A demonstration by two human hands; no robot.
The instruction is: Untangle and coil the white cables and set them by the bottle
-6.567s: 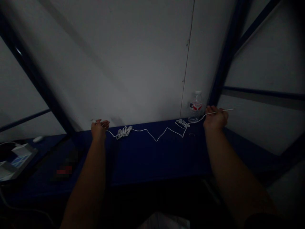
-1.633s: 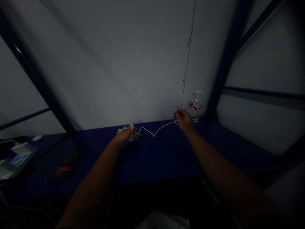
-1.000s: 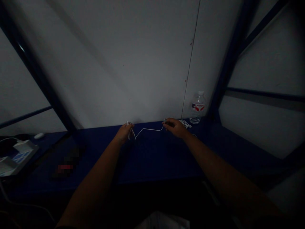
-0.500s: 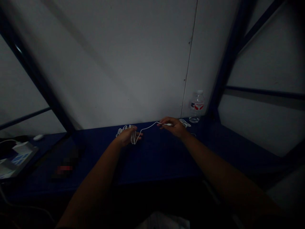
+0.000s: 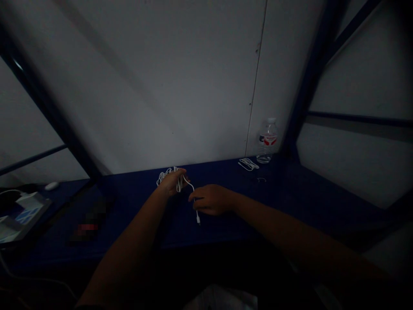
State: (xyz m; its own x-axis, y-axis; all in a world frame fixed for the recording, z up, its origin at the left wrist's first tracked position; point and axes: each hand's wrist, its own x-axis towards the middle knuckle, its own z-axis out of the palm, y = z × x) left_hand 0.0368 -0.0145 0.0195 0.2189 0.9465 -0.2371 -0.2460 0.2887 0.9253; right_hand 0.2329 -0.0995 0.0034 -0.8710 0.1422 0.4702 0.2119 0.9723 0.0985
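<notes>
The left hand (image 5: 170,182) clasps the bundled white cable (image 5: 179,184) over the blue table (image 5: 226,228) — the right hand (image 5: 213,199) pinches it near the plug (image 5: 198,219). I see another coil (image 5: 249,164) beside a bottle (image 5: 267,144).

nothing legible, bottle label (image 5: 269,140) included

There are two hands (image 5: 211,199), two white cable bundles (image 5: 248,164), one plastic bottle (image 5: 267,139), one power strip (image 5: 29,215), two plug-in adapters (image 5: 31,199), one short wire (image 5: 263,178) and one small white rounded object (image 5: 51,186).
</notes>
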